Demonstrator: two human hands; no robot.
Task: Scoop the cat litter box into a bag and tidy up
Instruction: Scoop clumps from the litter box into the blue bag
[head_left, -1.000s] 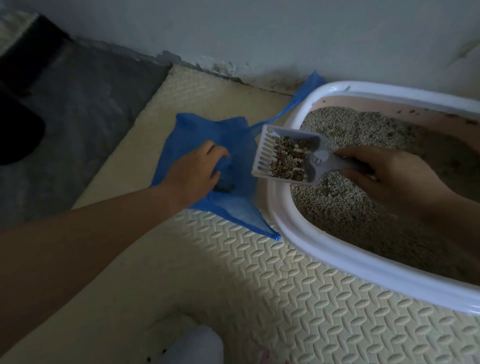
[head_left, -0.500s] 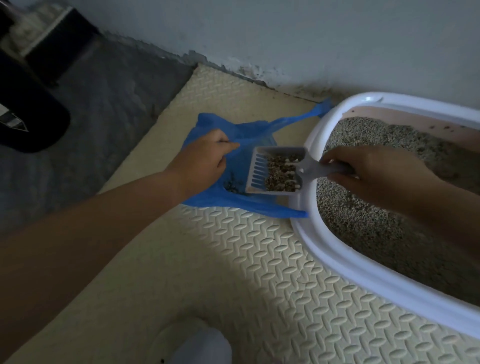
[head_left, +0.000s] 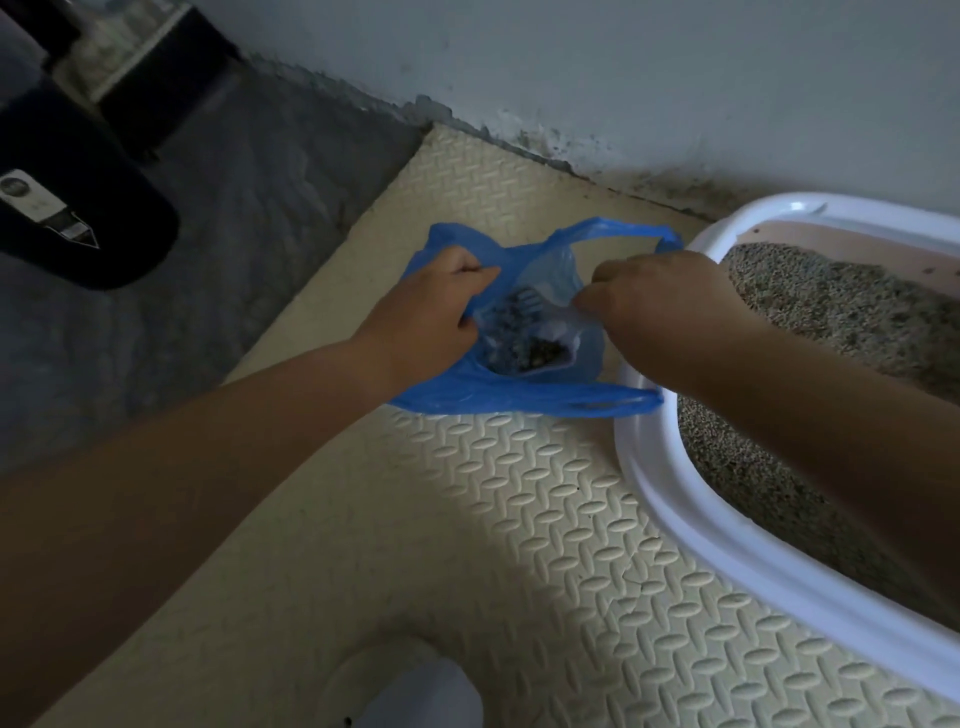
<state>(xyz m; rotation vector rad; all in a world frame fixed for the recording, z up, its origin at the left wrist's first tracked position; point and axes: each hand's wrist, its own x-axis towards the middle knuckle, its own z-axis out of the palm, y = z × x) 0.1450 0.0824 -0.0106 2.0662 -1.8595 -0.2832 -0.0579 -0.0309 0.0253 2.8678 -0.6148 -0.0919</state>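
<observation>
Crinkly blue bag, slatted scoop, gritty clumps

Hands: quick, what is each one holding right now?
Left hand: fingers curled, gripping the rim of the bag.
Right hand: fingers curled round the scoop, which sits inside the bag.

1. The scoop shows only as faint slats through the bag; the right hand hides its handle
2. Fingers of the left hand curl out of sight into the bag's edge
3. The litter box runs off the right edge
4. The label on the dark object is too small to read
5. A white shape is cut by the bottom edge
</observation>
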